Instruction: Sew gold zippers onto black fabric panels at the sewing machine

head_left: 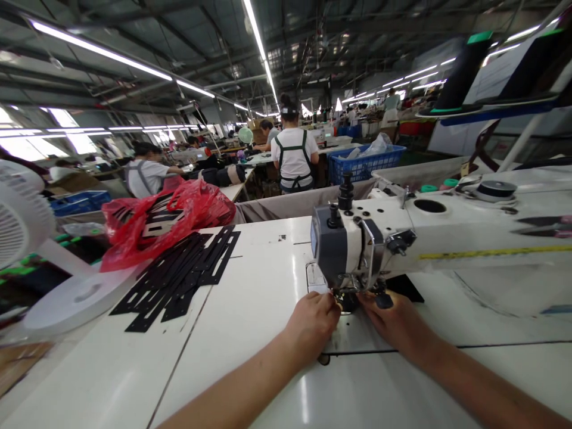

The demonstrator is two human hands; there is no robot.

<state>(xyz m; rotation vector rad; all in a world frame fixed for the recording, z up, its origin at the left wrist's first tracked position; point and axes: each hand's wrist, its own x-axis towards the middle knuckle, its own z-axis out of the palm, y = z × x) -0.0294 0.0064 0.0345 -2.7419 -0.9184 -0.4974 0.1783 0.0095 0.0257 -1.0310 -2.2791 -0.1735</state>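
Observation:
A white and grey sewing machine (357,238) stands in front of me, its presser foot and needle area low over the table. Under the needle lies a piece of black material (351,302), partly covered by my fingers and the machine head. My left hand (315,325) is closed, fingertips curled at the left edge of that piece. From the other side, my right hand (397,322) grips the material's right part, with some fingers hidden behind the machine. A flat black corner (406,288) of material sticks out beyond the right hand.
Several black slotted strips (187,274) are piled at left, beside a red plastic bag (165,217) of more strips. A white fan (67,280) stands far left. Scissors (545,226) and yellow measuring tape (491,253) are on the machine arm. People work beyond, near a blue basket (366,165).

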